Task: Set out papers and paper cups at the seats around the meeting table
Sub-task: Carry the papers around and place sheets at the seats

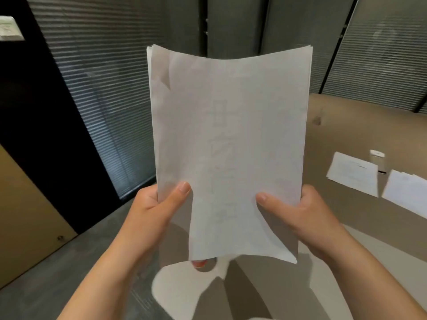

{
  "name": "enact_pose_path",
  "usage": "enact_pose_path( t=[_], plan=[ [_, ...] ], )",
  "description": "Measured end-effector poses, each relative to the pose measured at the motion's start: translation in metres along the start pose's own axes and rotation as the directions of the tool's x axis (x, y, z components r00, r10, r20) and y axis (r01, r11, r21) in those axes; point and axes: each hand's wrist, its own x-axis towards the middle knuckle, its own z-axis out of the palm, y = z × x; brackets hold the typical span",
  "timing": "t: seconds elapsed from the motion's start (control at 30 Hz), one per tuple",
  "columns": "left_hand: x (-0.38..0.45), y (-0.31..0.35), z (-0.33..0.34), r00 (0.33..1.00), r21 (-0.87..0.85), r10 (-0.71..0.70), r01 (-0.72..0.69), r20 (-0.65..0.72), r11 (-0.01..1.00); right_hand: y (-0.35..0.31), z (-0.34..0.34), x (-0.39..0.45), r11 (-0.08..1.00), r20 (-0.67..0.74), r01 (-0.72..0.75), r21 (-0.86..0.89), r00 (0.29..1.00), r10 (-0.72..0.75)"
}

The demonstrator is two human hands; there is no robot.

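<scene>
A stack of white papers point(228, 144) stands upright in front of me, filling the middle of the head view. My left hand point(159, 206) grips its lower left edge with the thumb on the front sheet. My right hand point(293, 211) grips the lower right edge the same way. Faint print shows through the front sheet. On the tan meeting table point(346, 125) to the right lie a printed paper point(353, 173) and a second white paper point(406, 192) beside it. A small white-topped cup-like object point(378, 161) stands just behind them, blurred.
Grey slatted blinds point(111, 93) cover the glass wall ahead. A dark wall panel point(34, 125) and a wooden door point(25, 222) are on the left. Grey carpet point(76, 273) runs beneath my arms. A pale rounded shape point(175, 287) sits below the papers.
</scene>
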Motion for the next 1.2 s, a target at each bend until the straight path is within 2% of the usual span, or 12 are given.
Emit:
enact_pose_path(
  t=[0.23,0.47,0.57,0.73,0.87,1.03,1.2],
  plan=[
    [0.029,0.016,-0.137,0.999,0.018,0.04,-0.04,-0.02,0.999,-0.047,0.129,0.033,0.995,0.021,0.101,0.022,0.995,-0.101],
    [0.107,0.0,-0.21,0.998,-0.008,0.06,-0.06,0.006,0.998,-0.065,0.201,0.113,0.986,0.019,0.166,0.0,0.986,-0.166],
    [0.159,-0.01,-0.229,0.997,-0.074,0.068,-0.066,0.028,0.995,-0.068,0.221,0.163,0.98,0.012,0.195,-0.032,0.981,-0.195],
    [0.267,-0.018,-0.252,0.994,-0.211,0.089,-0.074,0.066,0.975,-0.072,0.245,0.269,0.969,-0.028,0.246,-0.039,0.969,-0.247],
    [0.365,-0.018,-0.265,0.989,-0.272,0.069,-0.032,0.128,0.962,-0.072,0.26,0.351,0.98,-0.117,0.193,-0.041,0.973,-0.197],
    [0.461,-0.02,-0.251,0.961,-0.175,0.007,0.043,0.276,0.984,-0.065,0.249,0.41,0.99,-0.248,0.137,0.02,0.96,-0.128],
    [0.563,-0.04,-0.205,0.907,-0.08,0.001,0.036,0.422,0.996,-0.045,0.22,0.468,0.994,-0.436,0.104,0.041,0.897,-0.076]
  ],
)
